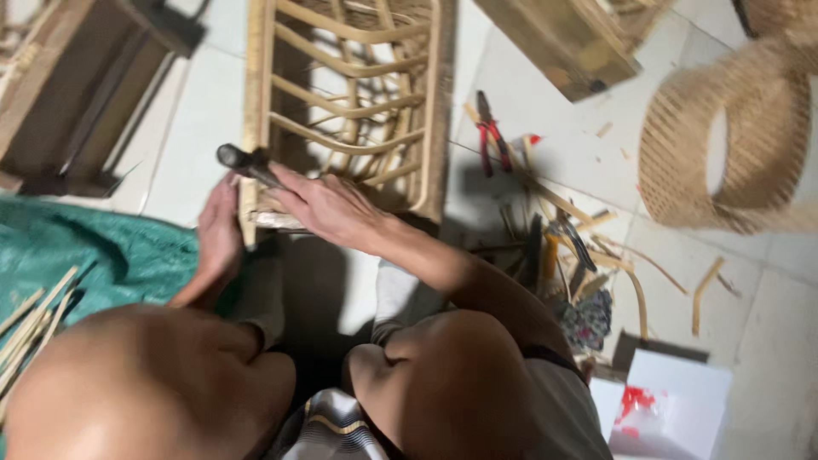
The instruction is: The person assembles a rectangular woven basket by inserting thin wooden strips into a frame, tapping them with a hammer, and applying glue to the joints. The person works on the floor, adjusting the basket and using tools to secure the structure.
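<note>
On tiled floor [520, 111], right hand [328, 204] fingers grip hammer [247, 163] against rattan frame [349, 102].

- Red-handled pliers [492, 135] lying on the pale tiled floor [545, 111], just right of the work.
- Woven cane basket frame [740, 136] at the right edge, open-sided, resting on its side.
- Green cloth [102, 247] spread at the left, with thin bamboo strips [30, 328] lying across its lower edge.
- Dark wooden frame [77, 94] in the upper left corner.
- Wooden block [558, 43] at the top, tilted.
- Scattered cane offcuts [635, 281] and a few dark hand tools [562, 247] heaped together on the tiles at right.
- White box with a red mark [673, 405] in the lower right corner.
</note>
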